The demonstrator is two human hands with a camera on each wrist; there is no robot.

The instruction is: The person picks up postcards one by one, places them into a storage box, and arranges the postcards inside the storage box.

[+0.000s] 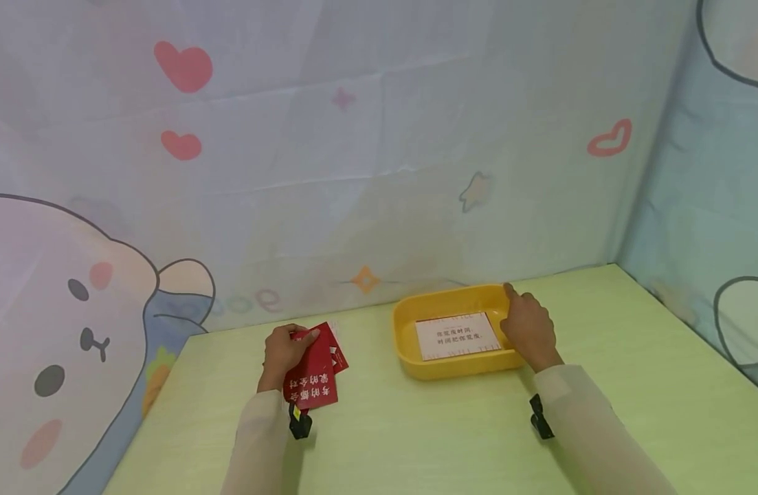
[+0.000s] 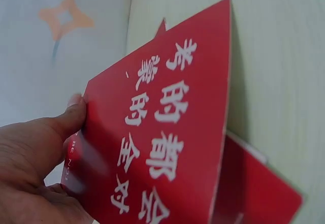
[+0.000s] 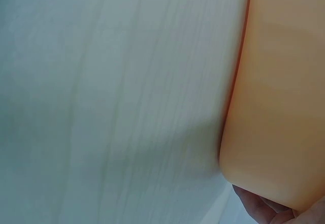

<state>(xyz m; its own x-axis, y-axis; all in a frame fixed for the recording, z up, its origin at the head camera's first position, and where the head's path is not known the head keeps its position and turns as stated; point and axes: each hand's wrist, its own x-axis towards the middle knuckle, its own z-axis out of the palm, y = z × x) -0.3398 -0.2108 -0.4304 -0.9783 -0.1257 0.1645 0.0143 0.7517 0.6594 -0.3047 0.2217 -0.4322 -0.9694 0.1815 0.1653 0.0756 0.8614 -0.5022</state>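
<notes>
My left hand (image 1: 284,354) pinches a red card (image 1: 312,375) printed with white characters, thumb on its face. In the left wrist view the card (image 2: 147,107) is tilted up off the table, and another red card (image 2: 256,188) lies partly hidden beneath it. My right hand (image 1: 532,331) grips the right end of a yellow tray (image 1: 409,368). The right wrist view shows the tray's outer side (image 3: 284,92) and some fingers (image 3: 259,206) at its end. Inside the tray lies a white card (image 1: 458,337) with dark characters and red edging.
The pale green table (image 1: 416,440) runs back to a hanging cloth (image 1: 329,206) printed with hearts and cartoon figures. A second cloth side (image 1: 712,227) stands along the right edge. The tray sits near the back edge.
</notes>
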